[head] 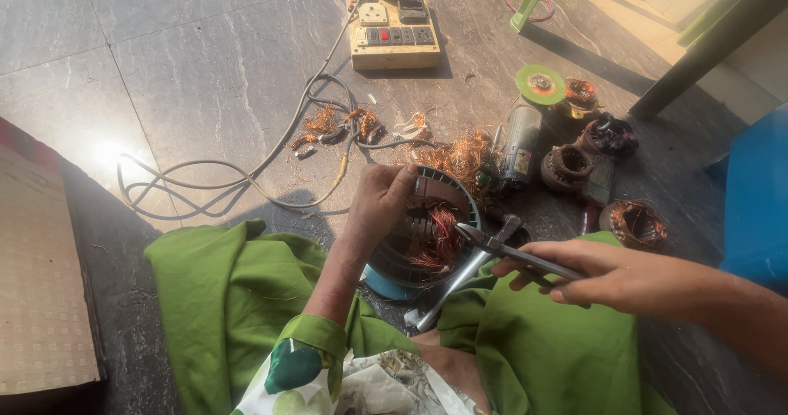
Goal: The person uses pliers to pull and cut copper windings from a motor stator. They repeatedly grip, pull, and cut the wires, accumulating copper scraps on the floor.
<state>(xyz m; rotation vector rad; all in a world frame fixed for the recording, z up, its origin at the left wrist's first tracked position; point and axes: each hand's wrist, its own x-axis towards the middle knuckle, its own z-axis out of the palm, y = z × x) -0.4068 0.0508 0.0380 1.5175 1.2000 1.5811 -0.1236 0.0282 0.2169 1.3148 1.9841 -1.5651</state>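
Observation:
A round motor stator with red-copper wire windings inside rests between my knees on green cloth. My left hand grips its near-left rim, fingers curled over the edge. My right hand holds metal cutting pliers, whose jaws point left at the stator's right rim. A steel hammer lies under the pliers, leaning against the stator.
Loose copper wire scraps and several other wound stators lie on the stone floor behind. An angle grinder with a green disc, a switchboard with grey cable, a blue object at right, a mat at left.

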